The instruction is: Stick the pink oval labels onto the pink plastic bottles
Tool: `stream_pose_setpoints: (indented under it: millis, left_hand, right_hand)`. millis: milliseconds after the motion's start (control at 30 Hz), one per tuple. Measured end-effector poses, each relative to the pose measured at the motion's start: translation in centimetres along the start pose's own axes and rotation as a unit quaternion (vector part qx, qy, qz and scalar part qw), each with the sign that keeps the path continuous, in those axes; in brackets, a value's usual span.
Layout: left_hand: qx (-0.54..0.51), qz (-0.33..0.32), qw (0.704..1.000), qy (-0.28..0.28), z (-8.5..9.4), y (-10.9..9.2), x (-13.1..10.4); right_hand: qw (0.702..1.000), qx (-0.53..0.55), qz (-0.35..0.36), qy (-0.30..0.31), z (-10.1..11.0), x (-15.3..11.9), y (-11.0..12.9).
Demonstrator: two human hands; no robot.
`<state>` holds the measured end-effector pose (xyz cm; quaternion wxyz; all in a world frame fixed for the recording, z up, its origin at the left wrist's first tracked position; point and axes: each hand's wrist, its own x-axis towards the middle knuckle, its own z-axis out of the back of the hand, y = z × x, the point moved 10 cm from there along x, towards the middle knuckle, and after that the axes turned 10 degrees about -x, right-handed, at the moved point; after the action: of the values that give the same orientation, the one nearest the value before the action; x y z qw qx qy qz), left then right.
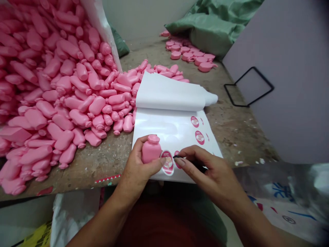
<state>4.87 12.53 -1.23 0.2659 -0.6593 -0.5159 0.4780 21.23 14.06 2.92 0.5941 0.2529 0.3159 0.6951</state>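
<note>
My left hand (138, 164) is closed round a small pink plastic bottle (151, 151), held neck up above the near part of a sticker sheet (164, 125). An oval pink-and-white sticker (168, 168) is at the tip of my left thumb; how far it is stuck to anything I cannot tell. My right hand (203, 163) pinches a small thin black tool (177, 156), its tip close to that sticker. Most of the tool is hidden by my fingers. Two more oval stickers (199, 137) show along the sheet's right side, and another is partly covered by my right hand.
A large heap of pink bottles (72, 85) spills over the table's left side. The pad's upper sheets (169, 92) are folded back. Flat round pink pieces (205, 65) lie far right, near a green sack (213, 27). A black wire frame (248, 86) is on the right.
</note>
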Motion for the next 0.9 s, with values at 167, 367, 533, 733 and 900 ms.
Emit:
stream_pose_setpoints:
  millis: [167,367,533,733,900]
  left_hand:
    - [0.029,-0.006,1.000,0.011,-0.2,0.0,-0.2]
    - [-0.085,0.031,0.996,-0.013,-0.3,0.7,0.0]
    - [-0.265,0.129,0.955,0.012,-2.3,2.1,-0.5]
    - [-0.305,0.141,0.942,-0.001,-3.1,2.0,-0.9]
    - [-0.276,0.115,0.954,-0.002,-3.1,1.7,-0.8]
  right_hand:
    - [0.997,0.074,-0.029,0.022,-0.8,0.3,-0.7]
    - [0.974,0.209,-0.077,0.031,-1.2,0.4,-2.1]
    - [0.966,0.242,-0.082,0.048,-2.1,0.4,-1.4]
    - [0.957,0.262,-0.100,0.071,-3.0,0.5,-0.7]
    - [0.950,0.283,-0.105,0.076,-3.8,0.7,-1.3]
